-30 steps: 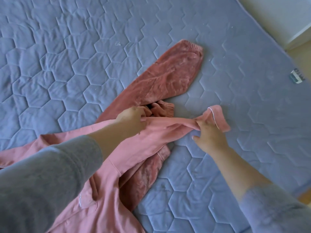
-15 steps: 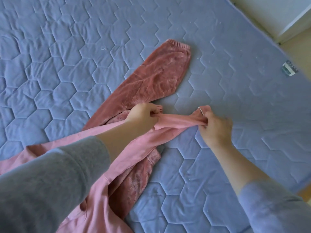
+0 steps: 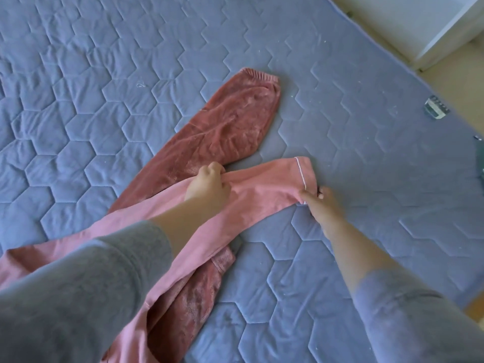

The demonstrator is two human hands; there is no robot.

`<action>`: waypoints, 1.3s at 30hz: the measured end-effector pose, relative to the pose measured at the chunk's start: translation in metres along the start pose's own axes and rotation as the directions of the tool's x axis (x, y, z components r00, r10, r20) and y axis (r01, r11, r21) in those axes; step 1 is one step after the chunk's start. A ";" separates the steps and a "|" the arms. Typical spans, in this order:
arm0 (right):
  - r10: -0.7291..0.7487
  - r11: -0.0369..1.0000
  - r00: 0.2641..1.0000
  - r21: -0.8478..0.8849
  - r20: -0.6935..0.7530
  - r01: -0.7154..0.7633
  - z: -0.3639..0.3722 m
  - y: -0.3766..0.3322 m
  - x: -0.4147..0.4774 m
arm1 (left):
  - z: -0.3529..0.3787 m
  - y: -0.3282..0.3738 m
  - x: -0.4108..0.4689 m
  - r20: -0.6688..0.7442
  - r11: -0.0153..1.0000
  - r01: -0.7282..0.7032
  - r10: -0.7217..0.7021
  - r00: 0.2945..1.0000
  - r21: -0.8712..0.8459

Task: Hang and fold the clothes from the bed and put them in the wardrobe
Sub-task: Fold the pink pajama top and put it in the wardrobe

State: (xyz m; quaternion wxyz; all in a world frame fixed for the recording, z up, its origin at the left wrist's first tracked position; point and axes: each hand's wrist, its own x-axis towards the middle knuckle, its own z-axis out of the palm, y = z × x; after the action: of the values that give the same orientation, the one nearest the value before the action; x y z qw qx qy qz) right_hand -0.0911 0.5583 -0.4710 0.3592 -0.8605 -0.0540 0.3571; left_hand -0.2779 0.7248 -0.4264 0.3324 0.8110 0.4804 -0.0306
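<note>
Two bare hands work a light pink garment (image 3: pixel 262 189) at the centre of the head camera's frame, on a bed covered in a blue-grey quilted spread (image 3: pixel 104 74) stitched in hexagons. At centre, the left hand (image 3: pixel 207 184) is clenched on a pinch of the pink cloth partway along a sleeve or leg. Right of centre, the right hand (image 3: pixel 322 203) grasps the lower corner of the cuff, where thin white piping (image 3: pixel 301 174) crosses the fabric. Between the hands the cloth lies flat and stretched on the spread. From there the pink garment trails toward the lower left of the frame, passing under a grey sleeve (image 3: pixel 78 289). Beneath it lies a darker, velvety rust-pink garment (image 3: pixel 230 127), its ribbed cuff pointing toward the upper centre and another part showing at lower centre. At the right edge, a small pale tag (image 3: pixel 436 108) sits near the bed's border.
</note>
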 end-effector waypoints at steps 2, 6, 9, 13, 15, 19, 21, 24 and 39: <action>-0.013 1.000 0.999 0.022 -0.031 0.014 0.007 -0.002 0.006 | 0.007 -0.001 0.003 -0.018 0.999 -0.036 0.036 0.999 0.005; 0.076 0.970 0.994 0.237 -0.073 -0.056 0.002 -0.015 0.017 | 0.009 0.001 0.008 -0.038 0.996 -0.010 0.007 0.999 -0.085; 0.009 0.917 0.988 0.396 -0.153 0.053 -0.009 -0.028 0.003 | 0.003 0.012 0.011 -0.013 0.977 0.013 -0.016 1.000 -0.212; -0.255 0.880 0.932 0.337 -0.257 0.334 -0.034 -0.049 -0.036 | -0.017 0.046 0.007 0.165 0.902 0.038 0.037 0.986 -0.431; -0.366 0.836 0.894 0.332 -0.257 0.437 -0.047 -0.061 -0.057 | -0.030 0.064 0.002 0.215 0.926 -0.017 0.105 0.971 -0.378; -0.541 0.748 0.807 0.303 -0.235 0.590 -0.064 -0.092 -0.100 | -0.064 0.088 -0.014 0.224 0.926 -0.096 0.188 0.956 -0.366; -0.591 0.721 0.773 0.278 -0.231 0.635 -0.068 -0.107 -0.121 | -0.087 0.095 -0.025 0.197 0.903 -0.105 0.202 0.959 -0.417; -0.645 0.678 0.731 0.277 -0.222 0.681 -0.068 -0.126 -0.153 | -0.126 0.097 -0.042 0.198 0.851 -0.083 0.214 0.956 -0.518; -0.757 0.633 0.651 0.317 0.063 0.706 0.074 -0.145 -0.357 | -0.231 -0.065 -0.200 -0.127 0.865 0.031 -0.109 0.986 -0.501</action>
State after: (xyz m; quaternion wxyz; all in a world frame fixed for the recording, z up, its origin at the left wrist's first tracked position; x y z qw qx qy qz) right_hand -0.3794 0.5830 -0.2064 0.5777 -0.6694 -0.3854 0.2640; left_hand -0.4991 0.7248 -0.2062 0.4912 0.6800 0.5251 0.1434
